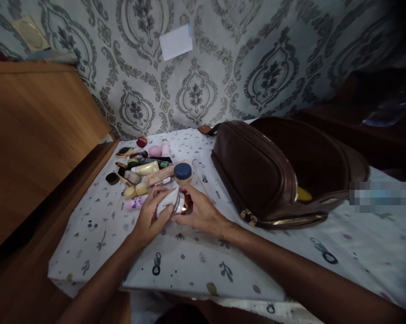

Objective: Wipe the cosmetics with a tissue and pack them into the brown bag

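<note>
A small cosmetic jar point(182, 204) with a shiny copper-coloured end is held just above the patterned cloth. My right hand point(205, 210) grips it by that copper end. A white cloth or wipe point(166, 203) is bunched in my left hand point(153, 215), its fingers closed and pressing it against the jar's other end. Just behind my hands stands a jar with a dark blue lid point(183, 171). Beside the left hand lies a pink and purple tube point(134, 202). Farther back are a long beige tube point(162, 174) and a pale yellow tube point(146, 168).
An open brown leather bag point(253, 175) with gold zips lies to the right, something yellow point(303, 194) inside it. More cosmetics, including a pink egg-shaped item point(155, 150), cluster at the back left. Wooden furniture point(37, 148) borders the left side; a patterned wall point(203, 81) stands behind.
</note>
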